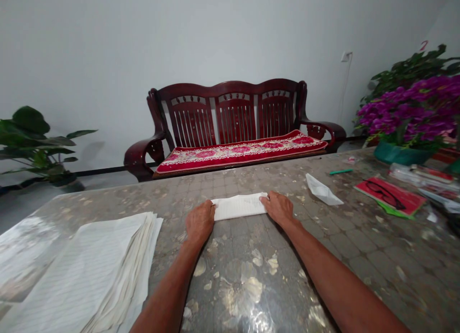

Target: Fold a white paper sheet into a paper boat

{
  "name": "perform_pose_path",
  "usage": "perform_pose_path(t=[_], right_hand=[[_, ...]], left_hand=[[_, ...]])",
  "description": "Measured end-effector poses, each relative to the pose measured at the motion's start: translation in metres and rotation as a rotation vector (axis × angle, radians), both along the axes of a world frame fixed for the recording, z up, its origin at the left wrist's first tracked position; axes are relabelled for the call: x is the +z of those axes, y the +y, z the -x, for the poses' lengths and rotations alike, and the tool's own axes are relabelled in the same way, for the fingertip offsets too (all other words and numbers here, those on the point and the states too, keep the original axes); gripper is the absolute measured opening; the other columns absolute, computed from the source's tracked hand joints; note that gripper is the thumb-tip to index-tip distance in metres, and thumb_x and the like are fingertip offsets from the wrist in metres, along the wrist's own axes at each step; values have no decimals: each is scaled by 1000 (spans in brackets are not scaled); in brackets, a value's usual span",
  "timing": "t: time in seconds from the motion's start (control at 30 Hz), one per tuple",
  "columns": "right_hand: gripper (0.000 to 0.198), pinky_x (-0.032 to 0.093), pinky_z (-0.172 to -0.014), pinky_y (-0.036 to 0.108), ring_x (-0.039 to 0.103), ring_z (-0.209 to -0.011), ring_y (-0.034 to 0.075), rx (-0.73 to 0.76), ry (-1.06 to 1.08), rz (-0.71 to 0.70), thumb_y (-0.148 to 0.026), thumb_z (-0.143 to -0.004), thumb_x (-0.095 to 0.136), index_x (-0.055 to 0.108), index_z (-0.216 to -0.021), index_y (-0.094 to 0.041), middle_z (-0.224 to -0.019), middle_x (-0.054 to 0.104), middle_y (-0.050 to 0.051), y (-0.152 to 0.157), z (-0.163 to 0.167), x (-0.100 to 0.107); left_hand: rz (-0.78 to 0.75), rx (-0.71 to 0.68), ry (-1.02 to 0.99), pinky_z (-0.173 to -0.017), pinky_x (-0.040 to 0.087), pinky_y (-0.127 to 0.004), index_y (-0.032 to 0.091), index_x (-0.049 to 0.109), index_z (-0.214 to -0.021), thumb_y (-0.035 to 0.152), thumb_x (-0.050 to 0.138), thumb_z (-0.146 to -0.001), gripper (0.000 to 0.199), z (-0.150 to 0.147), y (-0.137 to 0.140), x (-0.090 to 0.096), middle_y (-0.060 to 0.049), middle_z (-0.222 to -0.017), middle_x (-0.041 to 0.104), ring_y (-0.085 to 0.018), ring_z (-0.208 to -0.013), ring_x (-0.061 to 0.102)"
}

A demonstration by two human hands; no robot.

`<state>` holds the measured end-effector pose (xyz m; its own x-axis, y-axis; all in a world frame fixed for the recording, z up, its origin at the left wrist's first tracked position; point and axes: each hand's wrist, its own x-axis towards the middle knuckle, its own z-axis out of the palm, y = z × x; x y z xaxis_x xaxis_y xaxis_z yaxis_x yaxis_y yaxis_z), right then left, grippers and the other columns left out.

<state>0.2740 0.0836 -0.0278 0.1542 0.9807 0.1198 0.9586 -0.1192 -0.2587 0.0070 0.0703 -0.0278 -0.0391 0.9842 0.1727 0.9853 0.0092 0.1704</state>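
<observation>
A folded strip of white lined paper (239, 207) lies crosswise in front of me, at or just over the patterned tabletop (237, 256). At its left end my left hand (200, 221) pinches the edge, fingers closed. My right hand (279, 207) grips the opposite end, with the thumb on top of the paper. The fingertips underneath are hidden. To the right of my right hand sits a folded white paper boat (322, 190). A thick stack of lined paper sheets (89, 266) rests to the left of my left arm.
On the right are a green pen (340, 171), black glasses (384, 194) on a red booklet (409, 196), and purple flowers in a green pot (398, 153). Beyond the table stands a dark red wooden bench (235, 117) with a red patterned cushion (244, 153). A leafy plant (43, 146) is at left.
</observation>
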Motion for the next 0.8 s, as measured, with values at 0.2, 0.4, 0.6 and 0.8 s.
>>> perform_pose_path(t=[0.2, 0.4, 0.6, 0.8], right_hand=[[29, 38, -69, 27, 67, -89, 20, 6, 76, -120, -43, -100, 47, 68, -103, -23, -101, 75, 6, -2, -1, -6], [23, 36, -67, 26, 66, -85, 19, 47, 151, -137, -39, -96, 53, 70, -100, -24, -96, 76, 4, -1, -5, -6], [26, 39, -69, 27, 68, -90, 22, 35, 53, -74, -41, -97, 52, 71, -100, -24, -100, 75, 7, -2, 0, -3], [30, 42, -72, 28, 69, -93, 22, -11, -7, -32, -41, -101, 46, 70, -104, -24, -104, 75, 10, -3, 3, 1]], left_hand=[[-89, -85, -374, -69, 38, -27, 20, 67, -93, 38, 44, -96, 29, 19, 6, -10, -6, -89, 69, -21, -85, 62], [-37, 36, -333, -63, 32, -27, 22, 68, -98, 43, 43, -97, 33, 16, -2, -9, -5, -80, 69, -22, -76, 61], [27, 74, -139, -65, 35, -29, 22, 67, -97, 43, 43, -98, 32, 9, -22, -6, -11, -92, 73, -26, -84, 65], [51, 108, -106, -67, 39, -33, 21, 66, -96, 44, 39, -98, 35, 6, -21, -1, -14, -91, 73, -30, -85, 67]])
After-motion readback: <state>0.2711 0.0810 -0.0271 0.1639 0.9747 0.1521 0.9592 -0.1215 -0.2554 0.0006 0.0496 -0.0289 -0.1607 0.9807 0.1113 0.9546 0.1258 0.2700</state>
